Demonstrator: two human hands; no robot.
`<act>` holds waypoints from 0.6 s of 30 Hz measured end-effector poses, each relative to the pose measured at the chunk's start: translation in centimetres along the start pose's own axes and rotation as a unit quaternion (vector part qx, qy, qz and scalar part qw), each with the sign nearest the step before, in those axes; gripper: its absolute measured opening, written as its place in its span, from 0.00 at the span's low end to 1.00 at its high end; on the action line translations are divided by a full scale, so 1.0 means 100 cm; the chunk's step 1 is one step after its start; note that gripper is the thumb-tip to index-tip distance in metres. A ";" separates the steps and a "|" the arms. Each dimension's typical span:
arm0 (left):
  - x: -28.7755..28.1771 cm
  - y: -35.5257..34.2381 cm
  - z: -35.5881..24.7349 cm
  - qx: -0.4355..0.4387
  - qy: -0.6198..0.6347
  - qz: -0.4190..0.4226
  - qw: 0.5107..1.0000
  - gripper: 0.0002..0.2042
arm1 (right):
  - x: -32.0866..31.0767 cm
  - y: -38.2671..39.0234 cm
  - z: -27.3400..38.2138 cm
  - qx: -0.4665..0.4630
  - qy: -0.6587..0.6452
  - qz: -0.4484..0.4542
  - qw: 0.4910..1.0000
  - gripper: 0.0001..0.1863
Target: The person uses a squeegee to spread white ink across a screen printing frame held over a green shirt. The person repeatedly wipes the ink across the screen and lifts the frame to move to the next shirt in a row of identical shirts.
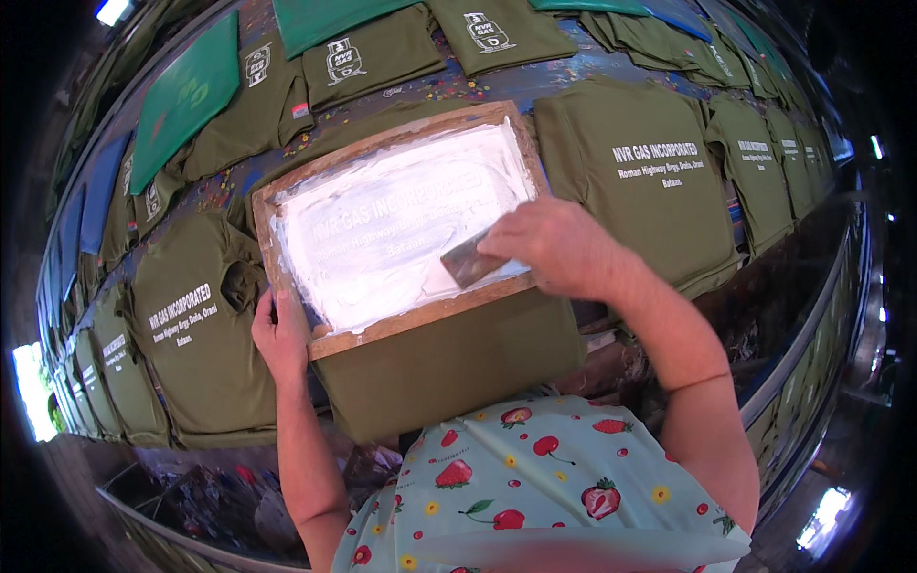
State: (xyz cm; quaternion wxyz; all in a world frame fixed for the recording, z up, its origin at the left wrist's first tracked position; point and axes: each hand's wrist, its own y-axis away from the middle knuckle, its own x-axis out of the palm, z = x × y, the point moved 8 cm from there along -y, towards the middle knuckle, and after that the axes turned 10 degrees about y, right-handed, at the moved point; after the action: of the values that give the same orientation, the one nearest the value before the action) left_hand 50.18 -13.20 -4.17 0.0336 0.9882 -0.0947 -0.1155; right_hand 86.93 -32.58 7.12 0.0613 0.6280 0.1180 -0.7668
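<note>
My left hand (280, 329) grips the lower left side of a wooden screen-printing frame (420, 325), fingers closed on its edge. The mesh inside is coated with thick white paste (373, 186), with faint lettering showing through. My right hand (549, 244) pinches a flat, smeared scraper (463, 263) at the lower right of the mesh, low over or on the paste. An olive T-shirt (449, 368) lies under the frame, its lower part showing toward me; whatever the frame covers is hidden.
Olive shirts with white prints lie at the left (191, 363), right (635, 220) and back (368, 76) of the stained work table (497, 86). Green boards (191, 95) and blue boards (91, 239) sit among them. A metal rail (793, 363) runs along the right.
</note>
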 end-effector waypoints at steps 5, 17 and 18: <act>-0.001 -0.001 0.000 0.007 -0.050 0.004 0.999 0.20 | 0.001 0.022 0.033 0.037 -0.004 -0.053 0.998 0.21; 0.003 -0.011 0.006 -0.003 -0.037 0.050 0.998 0.18 | 0.028 0.071 -0.076 0.324 -0.221 -0.305 0.868 0.28; 0.003 -0.011 0.008 -0.006 -0.027 0.050 0.998 0.18 | 0.038 0.071 -0.077 0.333 -0.250 -0.304 0.857 0.28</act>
State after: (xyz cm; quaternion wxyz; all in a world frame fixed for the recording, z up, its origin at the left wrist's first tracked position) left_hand 50.47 -12.24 -5.16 0.0430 0.9785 -0.1438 -0.1414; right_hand 95.19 -37.20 1.28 -0.3596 0.3310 0.0215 -0.8721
